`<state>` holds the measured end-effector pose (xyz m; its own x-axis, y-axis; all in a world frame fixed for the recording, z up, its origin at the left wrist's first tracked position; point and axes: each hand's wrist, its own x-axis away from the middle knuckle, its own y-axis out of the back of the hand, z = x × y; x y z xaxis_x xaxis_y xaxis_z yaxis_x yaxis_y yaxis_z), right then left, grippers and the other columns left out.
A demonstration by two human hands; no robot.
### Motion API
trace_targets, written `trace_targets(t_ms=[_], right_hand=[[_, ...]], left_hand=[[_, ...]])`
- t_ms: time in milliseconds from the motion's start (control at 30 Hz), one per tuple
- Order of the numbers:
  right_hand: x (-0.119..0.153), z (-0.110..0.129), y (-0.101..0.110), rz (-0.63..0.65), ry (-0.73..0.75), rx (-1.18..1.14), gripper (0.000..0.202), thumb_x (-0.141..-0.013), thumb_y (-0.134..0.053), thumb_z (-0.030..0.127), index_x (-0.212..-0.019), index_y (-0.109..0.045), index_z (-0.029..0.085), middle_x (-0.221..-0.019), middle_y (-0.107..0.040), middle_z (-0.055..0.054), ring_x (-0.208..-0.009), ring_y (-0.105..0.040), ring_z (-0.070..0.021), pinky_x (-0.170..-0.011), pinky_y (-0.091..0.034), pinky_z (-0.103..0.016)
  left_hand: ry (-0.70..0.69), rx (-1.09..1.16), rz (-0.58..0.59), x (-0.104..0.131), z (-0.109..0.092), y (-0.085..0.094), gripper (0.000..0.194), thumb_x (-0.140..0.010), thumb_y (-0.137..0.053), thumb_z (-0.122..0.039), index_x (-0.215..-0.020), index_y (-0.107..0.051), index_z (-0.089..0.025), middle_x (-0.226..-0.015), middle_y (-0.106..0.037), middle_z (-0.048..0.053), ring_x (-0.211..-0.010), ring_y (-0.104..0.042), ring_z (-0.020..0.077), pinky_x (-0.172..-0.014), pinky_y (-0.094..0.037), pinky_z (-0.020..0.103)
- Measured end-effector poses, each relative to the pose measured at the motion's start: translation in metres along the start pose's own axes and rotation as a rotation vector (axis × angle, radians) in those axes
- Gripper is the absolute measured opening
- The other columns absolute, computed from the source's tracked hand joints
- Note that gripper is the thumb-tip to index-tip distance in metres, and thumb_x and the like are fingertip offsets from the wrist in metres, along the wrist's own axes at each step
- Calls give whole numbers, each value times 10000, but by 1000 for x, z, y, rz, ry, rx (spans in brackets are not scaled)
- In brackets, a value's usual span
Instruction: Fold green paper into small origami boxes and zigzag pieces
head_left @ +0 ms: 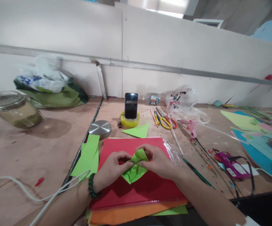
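A folded and creased piece of green paper [136,169] is held between both hands over a stack of red paper [131,194]. My left hand [114,166] pinches its left side with thumb and fingers, and a dark green bead bracelet is on that wrist. On the paper's right side, my right hand [156,161] presses thumb against fingers. The paper's upper tip curls between the hands. Orange sheets [117,216] show under the red stack, near the front edge. Just behind the stack lies a green paper triangle [138,130].
Phone [131,106] upright on a yellow tape roll [130,121]; scissors [165,121], pink glue gun [189,125] and tweezers [195,169] to the right. Round metal lid [100,128], green scraps [88,157], white cable [27,194] and glass jar [15,110] at left. Someone's arm at right edge.
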<state>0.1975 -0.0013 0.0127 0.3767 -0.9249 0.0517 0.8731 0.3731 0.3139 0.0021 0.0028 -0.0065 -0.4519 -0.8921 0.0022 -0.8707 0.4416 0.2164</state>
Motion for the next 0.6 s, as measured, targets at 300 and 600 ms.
trace_targets(t_ms=[300, 600], right_hand=[[-2, 2, -8, -104, -26, 60, 135, -590, -623, 145, -711, -570, 173, -655, -584, 39, -603, -529, -118, -539, -407, -204], [-6, -9, -9, -133, 35, -114, 69, -636, -536, 195, -617, -600, 177, -597, -579, 21, -560, -533, -122, -523, -415, -222]], left_hand=[[-247, -210, -235, 7, -6, -9, 110, -669, -525, -94, -642, -518, -201, -734, -622, 3, -706, -602, 149, -596, -478, 231], [-247, -212, -219, 10, -5, -10, 171, -600, -478, -40, -638, -488, -206, -832, -633, 20, -793, -607, 165, -629, -471, 247]])
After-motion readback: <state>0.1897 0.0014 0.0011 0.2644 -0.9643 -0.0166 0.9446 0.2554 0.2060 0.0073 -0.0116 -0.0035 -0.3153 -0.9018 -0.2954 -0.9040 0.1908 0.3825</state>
